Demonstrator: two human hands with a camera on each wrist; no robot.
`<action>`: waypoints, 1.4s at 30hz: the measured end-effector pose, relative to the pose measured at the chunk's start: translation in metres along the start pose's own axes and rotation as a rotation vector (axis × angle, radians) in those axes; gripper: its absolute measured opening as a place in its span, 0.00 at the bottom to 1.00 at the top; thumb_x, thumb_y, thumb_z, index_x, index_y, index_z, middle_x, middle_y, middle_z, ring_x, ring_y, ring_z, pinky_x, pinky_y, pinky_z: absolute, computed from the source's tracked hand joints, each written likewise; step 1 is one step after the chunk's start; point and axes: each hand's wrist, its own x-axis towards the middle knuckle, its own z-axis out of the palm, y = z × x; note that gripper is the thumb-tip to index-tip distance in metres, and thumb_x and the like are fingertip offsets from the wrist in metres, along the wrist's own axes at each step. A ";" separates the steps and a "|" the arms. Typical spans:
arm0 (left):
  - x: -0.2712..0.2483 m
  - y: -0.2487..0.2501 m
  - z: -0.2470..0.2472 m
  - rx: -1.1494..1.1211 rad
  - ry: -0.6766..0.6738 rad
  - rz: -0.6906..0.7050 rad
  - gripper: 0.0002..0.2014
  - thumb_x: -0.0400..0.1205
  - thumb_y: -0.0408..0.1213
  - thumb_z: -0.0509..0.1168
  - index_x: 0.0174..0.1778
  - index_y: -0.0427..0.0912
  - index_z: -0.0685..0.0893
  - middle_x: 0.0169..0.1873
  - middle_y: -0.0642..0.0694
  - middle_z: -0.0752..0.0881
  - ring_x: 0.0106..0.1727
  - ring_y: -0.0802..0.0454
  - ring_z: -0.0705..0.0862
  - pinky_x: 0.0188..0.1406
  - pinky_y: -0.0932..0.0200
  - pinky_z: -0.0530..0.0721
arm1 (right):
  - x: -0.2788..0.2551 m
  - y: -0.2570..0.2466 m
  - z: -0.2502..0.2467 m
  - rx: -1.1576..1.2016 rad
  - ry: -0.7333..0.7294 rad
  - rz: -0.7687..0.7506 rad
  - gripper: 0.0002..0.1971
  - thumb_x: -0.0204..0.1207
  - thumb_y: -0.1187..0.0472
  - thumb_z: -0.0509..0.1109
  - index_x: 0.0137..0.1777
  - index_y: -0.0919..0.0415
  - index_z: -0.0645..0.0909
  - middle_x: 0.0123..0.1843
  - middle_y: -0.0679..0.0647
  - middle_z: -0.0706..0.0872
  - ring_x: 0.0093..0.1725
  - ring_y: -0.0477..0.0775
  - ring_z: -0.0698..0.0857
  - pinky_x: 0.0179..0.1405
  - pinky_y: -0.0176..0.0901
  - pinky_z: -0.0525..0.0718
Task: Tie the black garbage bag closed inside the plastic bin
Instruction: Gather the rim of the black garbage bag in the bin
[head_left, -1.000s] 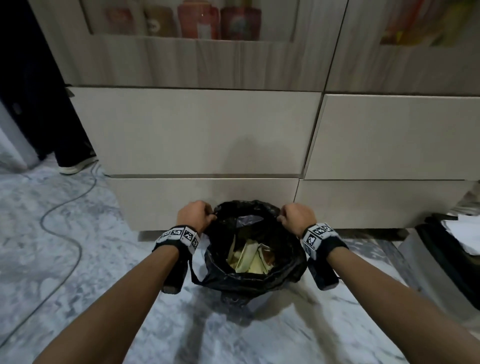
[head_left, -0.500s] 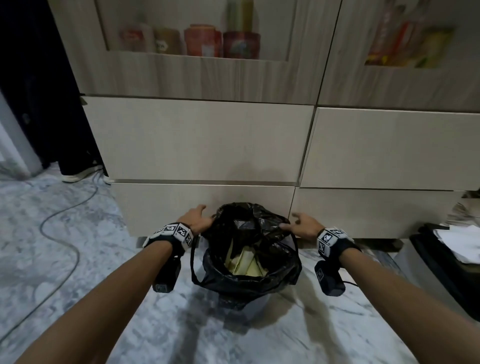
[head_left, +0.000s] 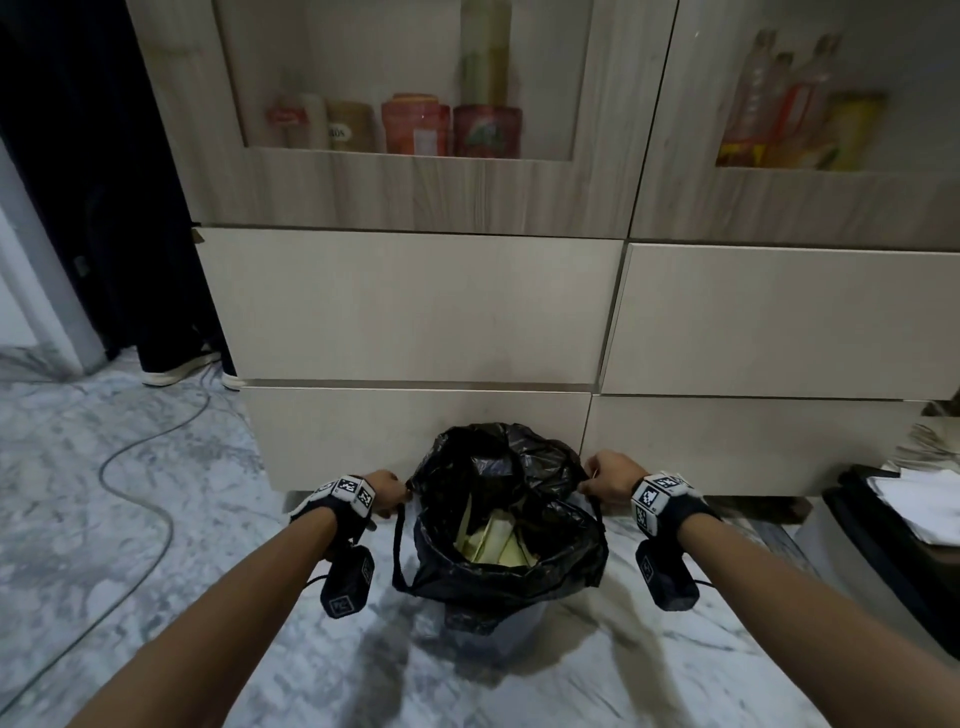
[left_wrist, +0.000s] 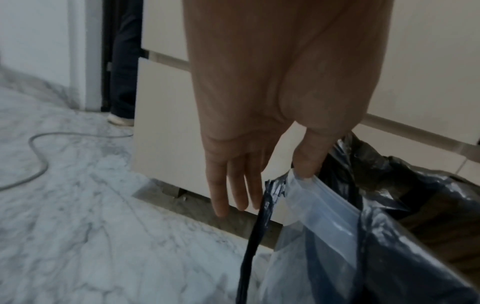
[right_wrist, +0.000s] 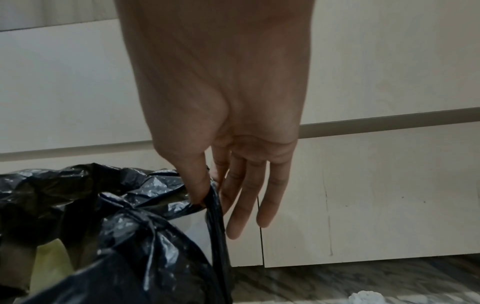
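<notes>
A black garbage bag (head_left: 566, 566) lines a small translucent plastic bin (head_left: 498, 626) on the marble floor, against the lowest drawer. The bag's mouth gapes, and yellowish waste (head_left: 493, 540) shows inside. My left hand (head_left: 395, 493) is at the bag's left edge. In the left wrist view its thumb and forefinger (left_wrist: 275, 185) pinch a black handle strip (left_wrist: 253, 236) beside the bin rim (left_wrist: 324, 203), and the other fingers hang straight. My right hand (head_left: 592, 480) is at the right edge. There its thumb (right_wrist: 200, 191) pinches the other handle strip (right_wrist: 215, 214).
Beige cabinet drawers (head_left: 415, 312) rise right behind the bin. A grey cable (head_left: 150, 499) snakes over the floor at left, near another person's shoe (head_left: 176, 371). A dark container with white paper (head_left: 909, 504) stands at right. A crumpled white scrap (right_wrist: 363, 298) lies on the floor.
Both hands let go of the bag's rim, opened briefly, and now pinch the handle strips farther out to the sides. The head view has tilted upward.
</notes>
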 end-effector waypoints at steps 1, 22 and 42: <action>0.000 -0.003 0.001 -0.048 -0.023 -0.014 0.18 0.80 0.41 0.61 0.62 0.34 0.80 0.66 0.37 0.83 0.63 0.43 0.83 0.58 0.44 0.83 | -0.003 -0.002 -0.002 0.004 -0.002 -0.007 0.18 0.72 0.58 0.72 0.26 0.55 0.68 0.30 0.53 0.77 0.39 0.55 0.77 0.33 0.42 0.70; -0.046 0.031 -0.041 -0.657 0.094 0.240 0.13 0.84 0.29 0.53 0.34 0.42 0.74 0.26 0.45 0.74 0.23 0.52 0.75 0.31 0.58 0.81 | -0.032 -0.031 -0.050 0.513 0.079 -0.028 0.09 0.78 0.62 0.68 0.37 0.58 0.76 0.34 0.56 0.81 0.28 0.53 0.82 0.20 0.43 0.84; -0.108 0.153 -0.090 -0.781 0.293 0.739 0.18 0.76 0.16 0.61 0.60 0.34 0.76 0.36 0.39 0.84 0.28 0.54 0.85 0.25 0.63 0.86 | -0.062 -0.094 -0.141 0.744 0.330 -0.293 0.07 0.79 0.65 0.67 0.40 0.64 0.80 0.31 0.56 0.79 0.29 0.53 0.81 0.26 0.38 0.84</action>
